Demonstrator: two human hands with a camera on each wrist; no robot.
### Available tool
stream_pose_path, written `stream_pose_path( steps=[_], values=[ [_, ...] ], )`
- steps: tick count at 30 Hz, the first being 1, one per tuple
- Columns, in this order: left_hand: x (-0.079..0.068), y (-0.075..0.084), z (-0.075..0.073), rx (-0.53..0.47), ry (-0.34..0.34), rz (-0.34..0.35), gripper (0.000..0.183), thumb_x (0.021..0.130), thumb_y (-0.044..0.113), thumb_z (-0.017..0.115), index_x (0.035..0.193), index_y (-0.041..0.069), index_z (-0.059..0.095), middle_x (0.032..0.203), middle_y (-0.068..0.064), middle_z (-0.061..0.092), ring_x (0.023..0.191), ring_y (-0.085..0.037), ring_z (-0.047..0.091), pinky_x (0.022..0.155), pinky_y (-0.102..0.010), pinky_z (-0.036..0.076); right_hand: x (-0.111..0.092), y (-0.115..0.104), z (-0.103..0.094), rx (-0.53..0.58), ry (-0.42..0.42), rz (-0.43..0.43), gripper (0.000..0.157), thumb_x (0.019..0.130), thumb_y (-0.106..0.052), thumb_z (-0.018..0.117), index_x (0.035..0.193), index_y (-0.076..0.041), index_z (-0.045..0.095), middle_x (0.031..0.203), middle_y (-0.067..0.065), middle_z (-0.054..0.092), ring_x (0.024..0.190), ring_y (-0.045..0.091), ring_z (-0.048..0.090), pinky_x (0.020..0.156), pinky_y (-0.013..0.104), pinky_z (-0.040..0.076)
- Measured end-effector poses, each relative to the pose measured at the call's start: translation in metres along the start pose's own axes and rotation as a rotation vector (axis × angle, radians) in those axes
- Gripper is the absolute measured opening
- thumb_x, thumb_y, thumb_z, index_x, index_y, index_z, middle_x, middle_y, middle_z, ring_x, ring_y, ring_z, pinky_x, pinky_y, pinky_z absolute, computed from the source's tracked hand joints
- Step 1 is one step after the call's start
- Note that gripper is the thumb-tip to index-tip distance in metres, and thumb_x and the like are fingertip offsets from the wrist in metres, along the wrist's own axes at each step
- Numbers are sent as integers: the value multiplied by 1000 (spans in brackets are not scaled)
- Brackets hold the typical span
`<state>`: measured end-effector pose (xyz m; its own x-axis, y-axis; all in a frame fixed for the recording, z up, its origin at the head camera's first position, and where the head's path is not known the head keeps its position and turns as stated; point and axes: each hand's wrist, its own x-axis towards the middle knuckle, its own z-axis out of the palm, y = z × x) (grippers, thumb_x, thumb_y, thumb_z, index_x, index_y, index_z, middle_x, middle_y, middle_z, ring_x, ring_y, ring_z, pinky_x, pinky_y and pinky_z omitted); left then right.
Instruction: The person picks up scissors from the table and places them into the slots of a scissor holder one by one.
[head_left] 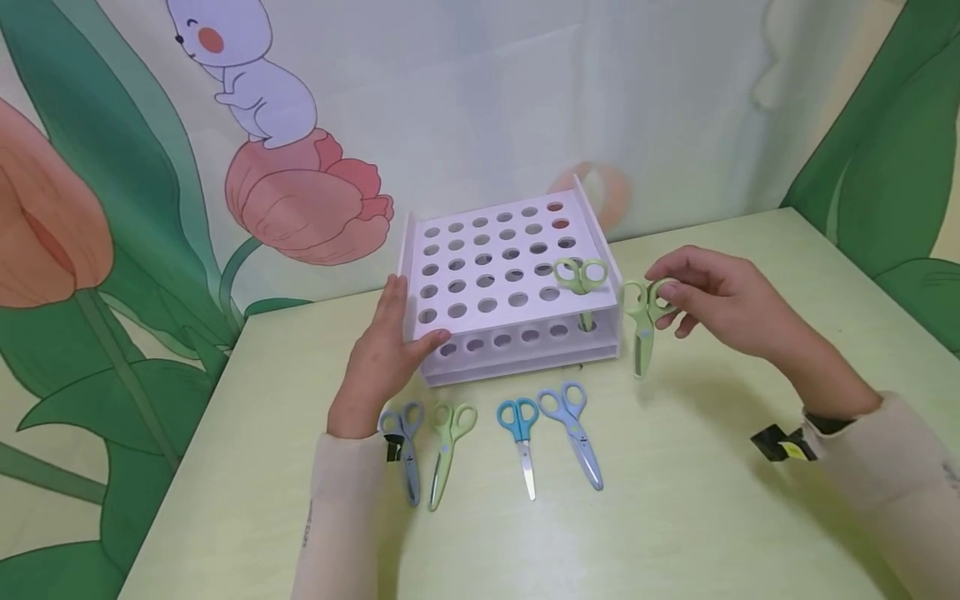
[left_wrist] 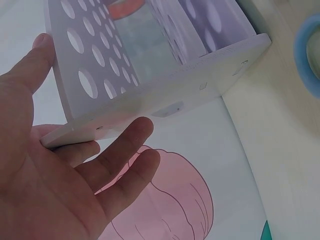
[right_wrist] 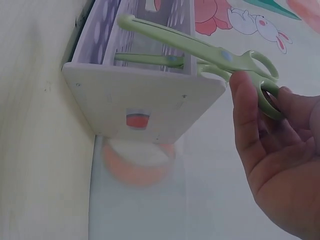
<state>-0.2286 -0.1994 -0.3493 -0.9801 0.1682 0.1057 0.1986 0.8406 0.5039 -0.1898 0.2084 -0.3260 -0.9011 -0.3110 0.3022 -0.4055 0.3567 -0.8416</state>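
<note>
A white rack (head_left: 495, 310) with rows of round holes stands at the back of the table. My left hand (head_left: 381, 350) holds its left side, thumb at the front edge and fingers along the side panel (left_wrist: 165, 100). To the right of the rack, my right hand (head_left: 708, 296) pinches green scissors (head_left: 642, 329) by a handle loop, blades pointing down. Another pair of green scissors (head_left: 581, 277) stands upright in a front right hole of the rack. In the right wrist view, the held scissors (right_wrist: 200, 49) pass in front of the rack's end panel (right_wrist: 150, 100).
Before the rack lie grey-blue scissors (head_left: 409, 467), green scissors (head_left: 444, 458), blue scissors with a bare metal blade (head_left: 519, 423) and light blue scissors (head_left: 577, 433). A printed curtain (head_left: 480, 100) hangs behind the table (head_left: 675, 517).
</note>
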Motion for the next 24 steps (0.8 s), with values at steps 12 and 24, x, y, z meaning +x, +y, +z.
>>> stream_pose_path(
  steps=[12, 24],
  values=[
    [2, 5, 1, 0, 4, 1, 102, 93, 43, 73, 164, 13, 6, 169, -5, 0, 148, -34, 27, 110, -53, 36, 7, -11, 4, -7, 57, 50, 23, 100, -4, 63, 120, 4, 68, 102, 10, 74, 77, 18, 73, 68, 29, 58],
    [0, 5, 0, 1, 5, -10, 110, 87, 39, 81, 164, 11, 7, 169, -7, 2, 142, -37, 36, 104, -52, 41, 20, -29, 16, 29, 140, 80, 19, 97, -7, 69, 113, 4, 69, 98, 14, 74, 77, 20, 73, 70, 29, 58]
  ],
)
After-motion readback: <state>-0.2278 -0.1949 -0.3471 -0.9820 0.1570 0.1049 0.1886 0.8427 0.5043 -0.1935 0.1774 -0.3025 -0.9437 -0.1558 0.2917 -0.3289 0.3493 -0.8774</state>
